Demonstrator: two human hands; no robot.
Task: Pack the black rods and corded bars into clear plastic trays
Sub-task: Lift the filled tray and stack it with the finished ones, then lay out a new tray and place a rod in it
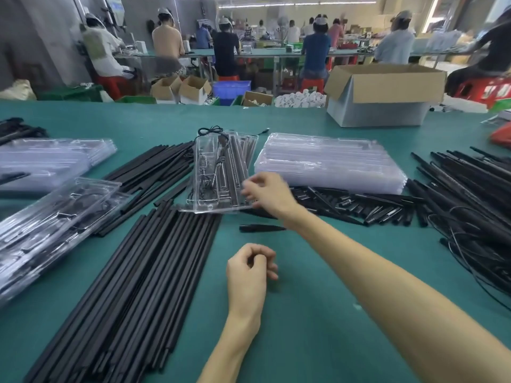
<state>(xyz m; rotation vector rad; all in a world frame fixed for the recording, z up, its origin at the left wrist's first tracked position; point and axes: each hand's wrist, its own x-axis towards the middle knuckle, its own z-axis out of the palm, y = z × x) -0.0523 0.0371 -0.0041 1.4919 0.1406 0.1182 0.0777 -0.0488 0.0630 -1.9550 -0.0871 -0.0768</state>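
Tray (218, 167) frame centre, long axis running up-frame. Right hand (265, 190) nearer, at tray's lower right edge; fingers blurred, grasp indeterminate. Left hand (249, 268) below, loosely curled, empty. Black rods (149, 272) lower left.

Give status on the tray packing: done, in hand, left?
Done: a stack of filled trays lies at the left. In hand: the centre tray is partly loaded; the right hand reaches its near edge, blurred, grip unclear. The left hand rests idle on the table. Left: many loose rods, corded bars and a stack of empty trays.
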